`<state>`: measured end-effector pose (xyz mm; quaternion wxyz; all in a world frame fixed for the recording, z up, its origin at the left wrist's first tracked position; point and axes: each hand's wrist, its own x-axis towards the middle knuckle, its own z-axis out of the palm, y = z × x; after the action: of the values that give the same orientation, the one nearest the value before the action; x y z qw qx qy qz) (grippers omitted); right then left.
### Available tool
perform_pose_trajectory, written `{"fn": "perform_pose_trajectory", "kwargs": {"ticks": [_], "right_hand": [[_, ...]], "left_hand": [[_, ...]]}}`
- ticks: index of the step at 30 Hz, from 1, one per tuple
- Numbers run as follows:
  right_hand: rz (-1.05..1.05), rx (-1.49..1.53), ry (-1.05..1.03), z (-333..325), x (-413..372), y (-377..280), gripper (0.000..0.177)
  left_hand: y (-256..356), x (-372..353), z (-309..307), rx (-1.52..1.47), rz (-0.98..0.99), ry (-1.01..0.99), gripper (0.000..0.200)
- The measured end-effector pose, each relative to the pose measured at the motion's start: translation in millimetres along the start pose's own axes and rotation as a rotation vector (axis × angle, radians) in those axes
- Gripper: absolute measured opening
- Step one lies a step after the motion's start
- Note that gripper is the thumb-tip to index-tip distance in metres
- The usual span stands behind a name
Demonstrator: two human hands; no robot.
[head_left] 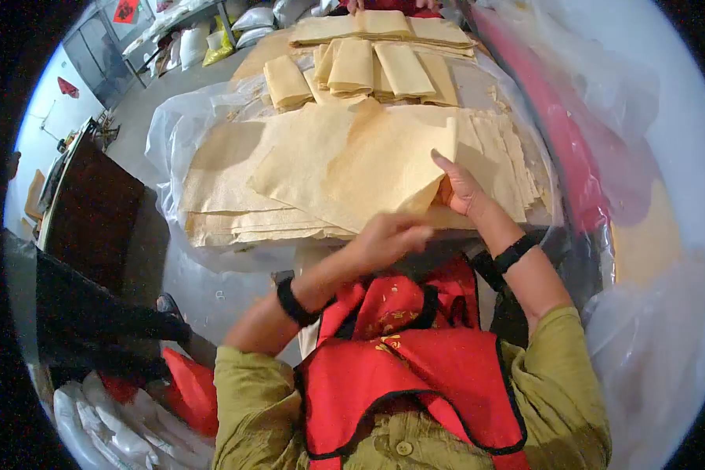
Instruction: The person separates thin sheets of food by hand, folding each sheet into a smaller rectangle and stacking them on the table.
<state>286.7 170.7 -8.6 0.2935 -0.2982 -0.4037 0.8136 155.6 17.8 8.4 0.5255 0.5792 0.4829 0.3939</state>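
Note:
A thin, pale-yellow sheet like bean curd skin (pixel 384 160) lies partly raised over a broad stack of similar sheets (pixel 223 184). My right hand (pixel 458 188) grips its right edge, thumb on top and fingers underneath, so that this side lifts and curves. Just in front of the sheet's near edge, my left hand (pixel 388 239) has its fingers curled together and slightly blurred. Whether anything is between them is hidden. Beyond the stack, several folded bundles of sheets (pixel 351 66) lie side by side and partly overlapping.
Clear plastic film (pixel 172 145) hangs around the table edge. Another flat stack (pixel 352 27) lies at the far end, by another person's hand (pixel 356 6). Red material under plastic (pixel 560 133) runs along the right. A dark cabinet (pixel 94 204) stands left; white sacks (pixel 194 47) are behind.

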Motion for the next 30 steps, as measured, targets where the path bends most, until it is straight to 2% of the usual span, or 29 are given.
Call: {"fn": "perform_pose_trajectory", "kwargs": {"ticks": [2, 3, 6, 9, 11, 14, 17, 20, 23, 26, 28, 29, 30], "right_hand": [[-0.120, -0.127, 0.104, -21, 17, 17, 0.044], [-0.081, -0.174, 0.117, -24, 21, 17, 0.044], [0.010, -0.313, 0.140, -30, 22, 6, 0.044], [0.066, -0.404, 0.105, -30, 18, -17, 0.043], [0.088, -0.416, 0.054, -54, 32, -22, 0.044], [0.048, -0.270, 0.126, -44, 17, -35, 0.045], [-0.060, -0.561, 0.233, -51, 12, -17, 0.055], [-0.405, -1.010, 0.216, -67, 11, 4, 0.067], [-0.393, -1.356, 0.338, -54, 1, -17, 0.071], [-0.833, -1.886, 0.461, -56, -11, -29, 0.064], [-0.821, -1.804, 0.142, -43, -22, -25, 0.056], [-0.806, -1.750, -0.005, -36, -31, -17, 0.053], [-0.825, -1.811, -0.068, -29, -39, -8, 0.048]], "left_hand": [[-35, -27, 2, -0.150, -0.170, -0.034, 0.031], [-43, -41, -2, -0.214, -0.270, -0.028, 0.033], [-80, -68, -22, -0.822, -0.512, 0.233, 0.039], [-84, -72, -37, -0.949, -0.375, 0.441, 0.040], [-82, -68, -43, -0.975, -0.328, 0.494, 0.040], [-81, -59, -41, -0.987, -0.337, 0.546, 0.038], [-73, -57, -30, -1.001, -0.377, 0.534, 0.035], [-69, -53, -17, -1.041, -0.411, 0.468, 0.033], [-74, -44, -11, -1.040, -0.410, 0.366, 0.031], [-75, -40, -6, -0.931, -0.369, 0.298, 0.027], [-84, -38, -5, -0.819, -0.279, 0.283, 0.023], [-82, -37, -4, -0.709, -0.288, 0.355, 0.021], [-68, -35, -2, -0.597, -0.292, 0.423, 0.018]]}}
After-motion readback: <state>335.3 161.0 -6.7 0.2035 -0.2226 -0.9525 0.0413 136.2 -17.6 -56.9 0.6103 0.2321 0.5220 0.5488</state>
